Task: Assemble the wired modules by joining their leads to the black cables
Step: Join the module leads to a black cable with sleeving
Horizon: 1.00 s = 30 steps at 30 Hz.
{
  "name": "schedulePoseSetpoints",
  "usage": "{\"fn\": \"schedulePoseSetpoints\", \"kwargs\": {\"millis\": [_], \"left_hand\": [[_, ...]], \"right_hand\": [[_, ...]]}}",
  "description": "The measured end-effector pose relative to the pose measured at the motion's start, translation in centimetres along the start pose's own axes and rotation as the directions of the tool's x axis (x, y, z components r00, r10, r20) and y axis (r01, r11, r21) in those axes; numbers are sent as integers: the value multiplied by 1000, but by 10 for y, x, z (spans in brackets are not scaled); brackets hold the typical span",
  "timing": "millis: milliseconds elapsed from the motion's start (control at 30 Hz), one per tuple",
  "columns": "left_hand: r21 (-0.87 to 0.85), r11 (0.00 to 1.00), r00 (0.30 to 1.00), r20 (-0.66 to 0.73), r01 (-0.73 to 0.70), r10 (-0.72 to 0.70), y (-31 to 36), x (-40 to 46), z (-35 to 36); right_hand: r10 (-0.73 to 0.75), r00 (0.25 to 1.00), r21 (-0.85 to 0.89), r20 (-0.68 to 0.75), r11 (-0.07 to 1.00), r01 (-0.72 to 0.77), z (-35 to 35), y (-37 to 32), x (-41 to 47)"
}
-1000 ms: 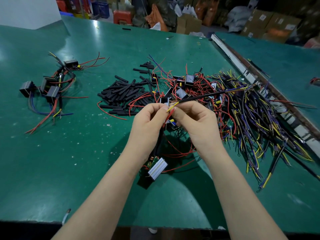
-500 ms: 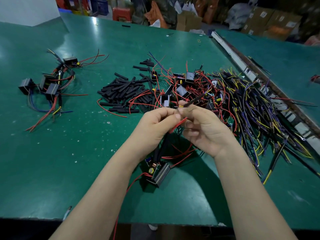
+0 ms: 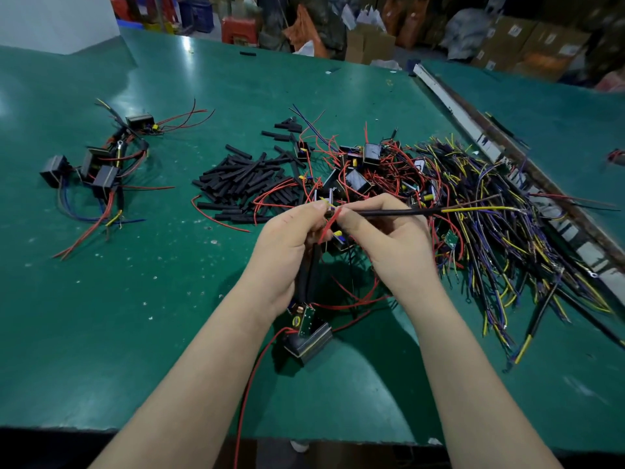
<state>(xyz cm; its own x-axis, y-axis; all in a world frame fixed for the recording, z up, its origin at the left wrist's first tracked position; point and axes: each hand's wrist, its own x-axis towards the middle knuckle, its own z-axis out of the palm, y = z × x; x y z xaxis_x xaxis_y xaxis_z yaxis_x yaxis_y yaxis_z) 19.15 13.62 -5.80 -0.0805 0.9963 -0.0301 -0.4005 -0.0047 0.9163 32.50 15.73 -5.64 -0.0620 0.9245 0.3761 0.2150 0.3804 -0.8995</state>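
My left hand (image 3: 287,242) pinches a red lead (image 3: 329,225) and a yellow wire end at its fingertips. From that hand a wired module (image 3: 309,336) with a small green board hangs down over the green table (image 3: 135,299). My right hand (image 3: 389,238) pinches a black cable (image 3: 399,212) that points right, with yellow and purple wires at its far end. Both hands' fingertips meet where the lead and the cable end come together.
A heap of black cables with yellow and purple wires (image 3: 507,238) lies at the right. Loose modules with red leads (image 3: 365,167) sit behind my hands, black sleeve pieces (image 3: 243,181) left of them. Joined modules (image 3: 98,167) lie far left. A metal rail (image 3: 473,130) crosses the right side.
The black cable has swung out level to the right again. The hanging module has turned and a long red lead now trails over the table's front edge.
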Motion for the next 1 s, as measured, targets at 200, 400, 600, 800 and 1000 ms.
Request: {"fn": "schedulePoseSetpoints", "kwargs": {"millis": [200,400,600,800,1000], "left_hand": [[196,978,991,-92,-79,98,-7,1,2],[304,949,993,-54,-84,105,-8,1,0],[223,975,999,40,23,-33,-4,-7,1],[244,967,984,145,69,-107,-4,-9,5],[218,975,975,203,47,-93,-1,-9,5]], "right_hand": [[-96,994,-226,55,968,106,-1,-1,-2],[-28,998,-36,53,999,30,-3,-1,1],[15,997,131,73,991,-25,-6,-4,2],[192,968,309,161,922,-234,-8,2,6],[210,971,437,115,867,-239,-2,5,7]]}}
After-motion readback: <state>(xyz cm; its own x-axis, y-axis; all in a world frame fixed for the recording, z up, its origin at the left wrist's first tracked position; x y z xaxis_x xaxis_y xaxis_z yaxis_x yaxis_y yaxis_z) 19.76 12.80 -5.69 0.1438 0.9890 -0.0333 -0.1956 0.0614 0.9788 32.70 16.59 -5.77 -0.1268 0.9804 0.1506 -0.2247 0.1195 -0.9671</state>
